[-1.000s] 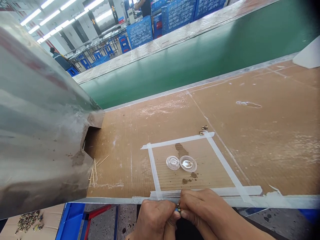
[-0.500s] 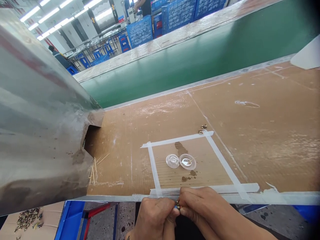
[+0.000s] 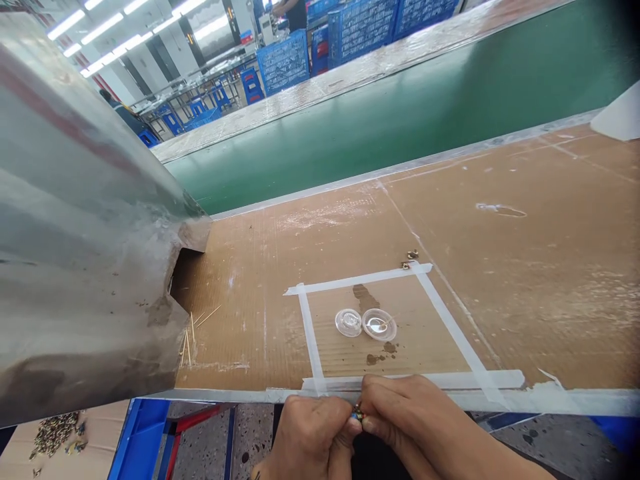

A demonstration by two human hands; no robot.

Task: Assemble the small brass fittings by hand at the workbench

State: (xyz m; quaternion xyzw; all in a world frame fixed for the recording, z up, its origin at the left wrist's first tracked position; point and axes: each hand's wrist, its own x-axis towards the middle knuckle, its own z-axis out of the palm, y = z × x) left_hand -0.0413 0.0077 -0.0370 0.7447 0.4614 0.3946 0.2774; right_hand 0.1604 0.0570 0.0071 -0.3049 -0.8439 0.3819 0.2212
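At the front edge of the cardboard-covered bench, my left hand and my right hand meet, fingertips pinched together. Between them is a small brass-coloured metal part with a bit of blue; most of it is hidden by the fingers, and its exact kind does not show. Just beyond the hands, inside a square of white tape, lie a clear round lid and a shallow clear plastic cup with a thin stick in it. Dark wet stains mark the cardboard around them.
Two small metal parts lie by the tape's far right corner. Several toothpicks sit beside a metal housing on the left. A green conveyor belt runs behind. Lower left, a pile of small brass parts rests on cardboard.
The whole view has shifted slightly, so the bench appears a little farther right. Both hands keep their pinch on the small part, with hardly any movement.
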